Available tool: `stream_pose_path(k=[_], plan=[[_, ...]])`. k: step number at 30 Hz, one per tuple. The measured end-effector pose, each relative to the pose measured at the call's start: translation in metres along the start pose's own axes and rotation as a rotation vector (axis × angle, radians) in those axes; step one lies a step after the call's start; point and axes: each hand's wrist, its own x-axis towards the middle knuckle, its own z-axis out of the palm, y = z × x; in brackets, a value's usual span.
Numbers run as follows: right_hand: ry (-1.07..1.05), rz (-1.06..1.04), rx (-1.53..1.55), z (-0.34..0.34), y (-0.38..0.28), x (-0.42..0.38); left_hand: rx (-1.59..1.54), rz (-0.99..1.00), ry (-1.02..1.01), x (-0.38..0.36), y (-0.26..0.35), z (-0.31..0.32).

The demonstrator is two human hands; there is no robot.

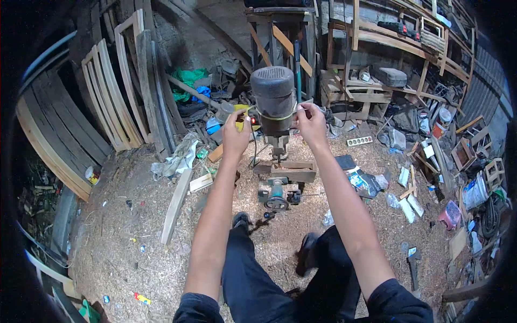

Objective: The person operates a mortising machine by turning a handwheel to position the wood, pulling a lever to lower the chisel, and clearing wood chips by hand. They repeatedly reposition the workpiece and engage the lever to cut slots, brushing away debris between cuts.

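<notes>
A dark upright machine motor (273, 89) stands in front of me, with a thin yellowish cord (277, 118) running around its lower body. My left hand (237, 133) is at the motor's left side, fingers pinched on what looks like the cord's end, near a small red light. On the opposite side my right hand (312, 125) is closed in a pinch where the cord reaches the casing; its fingertips partly hide the grip. Below the motor, a bit points down at a wooden block (293, 171) held on the machine's base. A vise with a round handwheel (276, 203) sits under the block.
Wood shavings cover the floor (134, 215). A plank (176, 207) lies to the left, and wooden frames (110, 97) lean by the wall. A power strip (359, 141) and scattered scraps are on the right. Wooden shelving (377, 40) stands behind.
</notes>
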Motion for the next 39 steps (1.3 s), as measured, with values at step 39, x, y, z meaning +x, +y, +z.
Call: stream_pose_path(k=[39], plan=[[-0.026,0.234,-0.114,0.074,0.062,0.342,-0.088,0.275,0.15,0.12,0.01,0.101]])
